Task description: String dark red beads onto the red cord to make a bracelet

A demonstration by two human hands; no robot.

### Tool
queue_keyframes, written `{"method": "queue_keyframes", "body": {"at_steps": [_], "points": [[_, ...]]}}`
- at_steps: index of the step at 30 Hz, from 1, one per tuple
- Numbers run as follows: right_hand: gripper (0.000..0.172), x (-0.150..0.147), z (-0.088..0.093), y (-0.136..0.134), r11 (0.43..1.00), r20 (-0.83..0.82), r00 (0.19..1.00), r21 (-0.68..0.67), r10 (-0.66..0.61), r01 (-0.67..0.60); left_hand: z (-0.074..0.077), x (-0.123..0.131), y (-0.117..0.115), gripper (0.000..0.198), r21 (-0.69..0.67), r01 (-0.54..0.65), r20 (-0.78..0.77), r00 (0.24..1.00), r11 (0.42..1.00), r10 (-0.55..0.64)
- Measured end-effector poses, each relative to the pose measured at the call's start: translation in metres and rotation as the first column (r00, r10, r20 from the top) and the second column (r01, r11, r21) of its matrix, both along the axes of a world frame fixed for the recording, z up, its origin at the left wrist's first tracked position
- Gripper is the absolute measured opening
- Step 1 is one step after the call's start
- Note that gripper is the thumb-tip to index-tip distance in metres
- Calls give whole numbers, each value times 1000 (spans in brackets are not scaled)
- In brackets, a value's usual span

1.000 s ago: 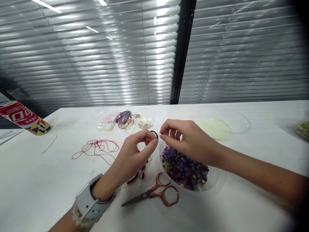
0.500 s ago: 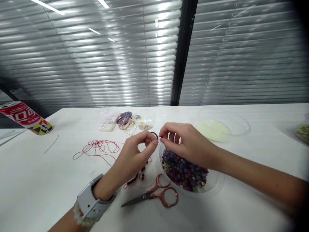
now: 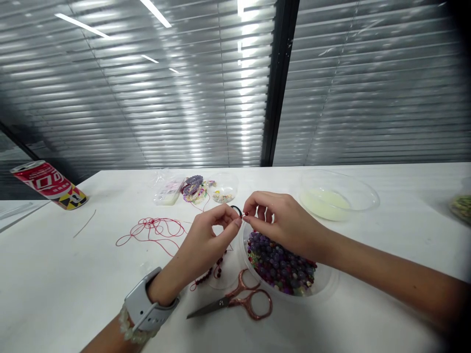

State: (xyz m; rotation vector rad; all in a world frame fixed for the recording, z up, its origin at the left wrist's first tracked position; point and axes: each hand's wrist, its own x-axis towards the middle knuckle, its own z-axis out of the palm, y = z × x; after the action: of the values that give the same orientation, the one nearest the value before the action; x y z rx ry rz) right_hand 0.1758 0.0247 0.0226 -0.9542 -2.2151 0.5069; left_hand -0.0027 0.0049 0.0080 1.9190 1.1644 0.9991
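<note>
- Head view: both our hands are over the bench (image 3: 51,294), fingertips nearly meeting at the tub's far left rim.
- Our right hand (image 3: 285,223): thumb and forefinger pinching a small dark red bead (image 3: 246,214).
- Our left hand (image 3: 204,238): thumb and forefinger pinched together, just beside that bead; can't tell what's between them, too small. Dark ring (image 3: 236,210) at the fingertips.
- Left wrist has a pale grey watch strap (image 3: 150,306) and a pale bead bracelet (image 3: 135,334).
- Clear round tub (image 3: 329,284) below our right hand, holding mixed loose beads (image 3: 281,264), mostly purple.
- Scissors (image 3: 235,302) near side of tub, blades pointing left.
- Strung dark red beads (image 3: 204,279) between left forearm and scissors, partly hidden.
- Loose red cord (image 3: 149,228) tangled left of our left hand.
- Farther back: clear bag (image 3: 169,190), bead bracelets (image 3: 193,189), small clear dish (image 3: 225,197).
- Red can (image 3: 51,186) far left, looks tilted.
</note>
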Motion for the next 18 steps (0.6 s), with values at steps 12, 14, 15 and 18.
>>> {"method": "queue_keyframes", "body": {"at_steps": [12,14,15,18], "points": [[6,0,-2,1,1000,-15,1000,-17,-2,1,2,0,-1,15,-47,-42,2,999,998,42],[6,0,-2,1,999,-28,1000,-33,6,-7,2,0,-2,16,-42,-33,4,999,999,33],[6,0,-2,1,999,-38,999,-45,9,-10,1,0,-2,16,-42,-28,3,1000,999,28],[4,-1,0,0,995,-74,997,-93,16,-23,1,0,-2,16,-42,-24,4,1000,999,24]]}}
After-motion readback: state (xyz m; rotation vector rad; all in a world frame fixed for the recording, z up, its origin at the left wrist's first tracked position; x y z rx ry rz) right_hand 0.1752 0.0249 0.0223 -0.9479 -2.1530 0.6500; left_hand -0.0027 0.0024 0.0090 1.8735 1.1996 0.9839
